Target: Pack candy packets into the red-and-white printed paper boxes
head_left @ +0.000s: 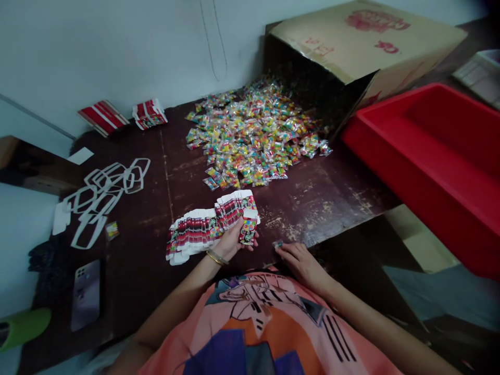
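My left hand [233,240] is closed around a small printed carton [248,229] that stands upright near the table's front edge. It sits at the end of a fanned row of flat red, black and white cartons [203,229]. My right hand [299,259] rests on the table with its fingertips pinched on a small candy packet [278,244]. A large pile of colourful candy packets [253,135] lies further back, spilling from a tipped cardboard box [351,47].
A red plastic tray [429,151] stands at the right, beyond the dark worn table [312,198]. White cardboard offcuts [101,192], one stray packet [112,229] and a phone [86,294] lie at the left. Stacks of red cartons [125,115] rest against the wall.
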